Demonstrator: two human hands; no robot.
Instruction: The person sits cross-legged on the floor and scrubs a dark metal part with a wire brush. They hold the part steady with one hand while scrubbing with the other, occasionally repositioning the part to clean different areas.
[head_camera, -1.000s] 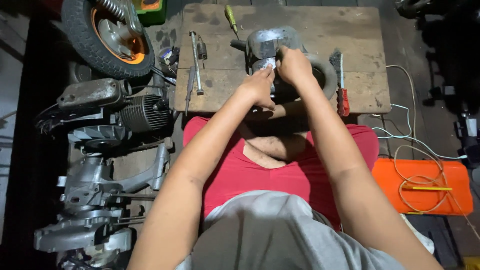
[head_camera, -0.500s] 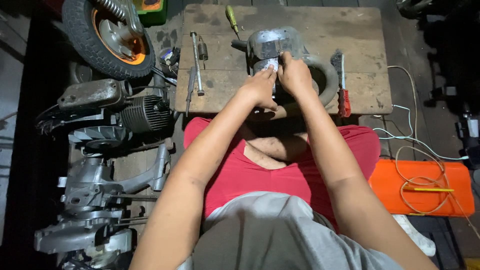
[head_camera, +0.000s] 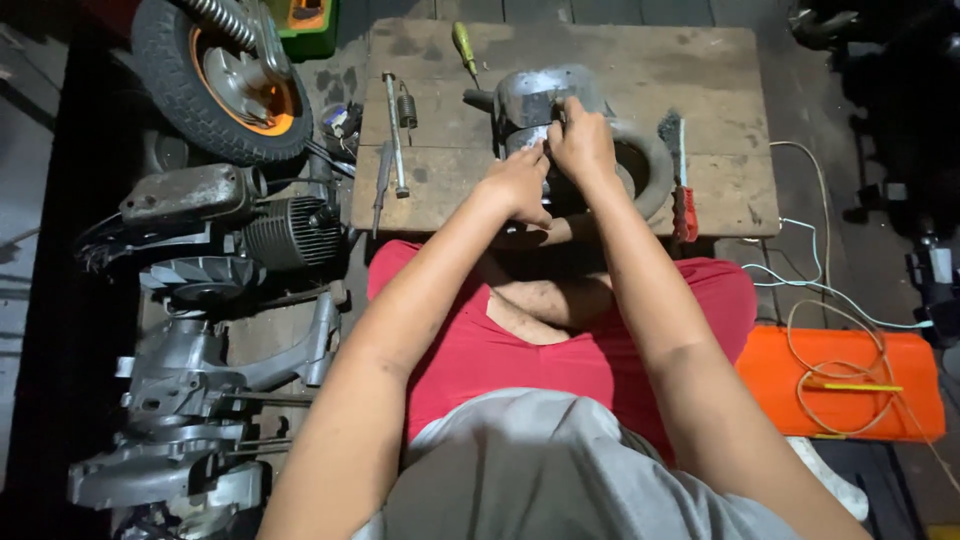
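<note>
Head view, looking down on a seated person at a low wooden bench (head_camera: 700, 70). A grey metal engine casing (head_camera: 535, 95), rounded and dull-shiny, stands near the middle of the bench, with a curved pipe-like ring (head_camera: 650, 160) at its 4 o'clock side. The left hand (head_camera: 518, 185) rests against the casing's near face, fingers together and pressed on the metal. The right hand (head_camera: 583, 145) lies just beside it at 1 o'clock, fingers curled and pinched on a small part at the casing's front; what they pinch is hidden.

Handling, as a judgement: the casing looks like cast metal, so heavy, stiff and not fragile, though its smooth, possibly oily skin may slip. The firmest hold would be around its body or by the ring, with both hands.

Around it: a yellow-handled screwdriver (head_camera: 463, 45) at 11 o'clock; a long steel rod (head_camera: 394, 130) and a small coil spring (head_camera: 407, 103) at 9 o'clock; a red-handled wire brush (head_camera: 683, 180) at 3 o'clock. Off the bench at 9 o'clock lie a tyred wheel with an orange hub (head_camera: 225, 75) and a finned engine block (head_camera: 230, 225). At 4 o'clock an orange case (head_camera: 840, 385) carries looped cable.
</note>
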